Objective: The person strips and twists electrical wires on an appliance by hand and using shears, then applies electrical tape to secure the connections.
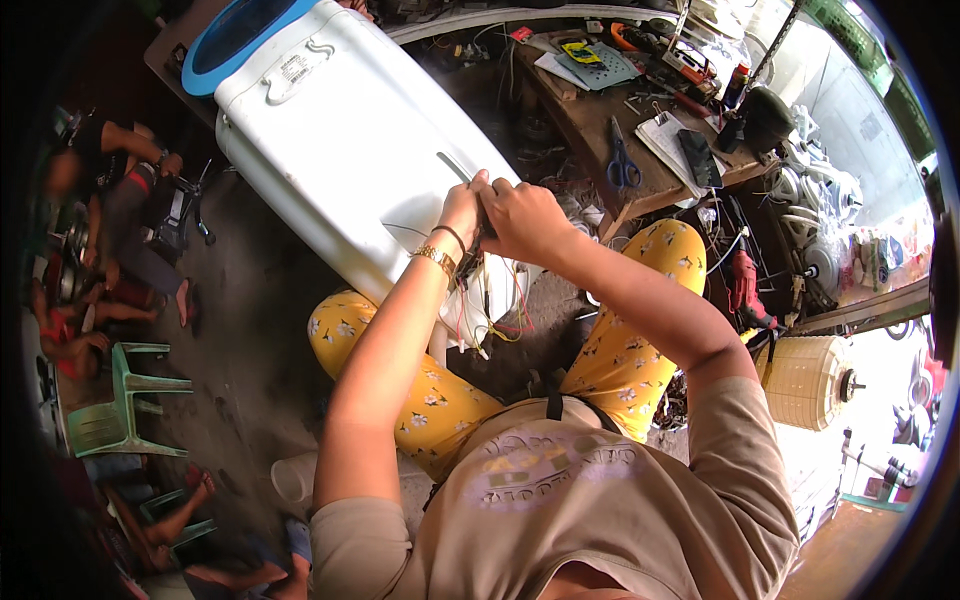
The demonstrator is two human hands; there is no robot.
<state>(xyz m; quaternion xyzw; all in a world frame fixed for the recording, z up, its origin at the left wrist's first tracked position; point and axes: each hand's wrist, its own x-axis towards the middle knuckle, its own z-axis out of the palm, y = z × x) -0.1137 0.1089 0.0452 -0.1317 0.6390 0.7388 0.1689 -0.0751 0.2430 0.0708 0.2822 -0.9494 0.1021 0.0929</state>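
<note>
**Q:** Where's the washing machine (340, 140) sitting compared to the hands?

**A:** It's stretching from the upper left of the frame down to the centre, with its blue lid (240, 35) sticking out at the far end. Both hands are hovering around its near end, so most of that white body is lying up and to the left of the grip.

**Q:** And what are they gripping?

**A:** Honestly can't tell. The left hand (462, 212) and right hand (525, 222) are pressing close together mid-frame, fingers curling inward, and they're hiding whatever's between them. A bunch of coloured wires (490, 326) is dangling just below, but I can't see if the fingers are pinching any.

**Q:** Anything else nearby?

**A:** Upper right, a wooden table (590, 112) is holding blue-handled scissors (625, 172) and a dark phone (699, 158). A red drill (744, 285) is hanging out below it, right of the person's knee. Way over on the left, a green chair (95, 428) is standing near some other people, well apart from the hands.
</note>
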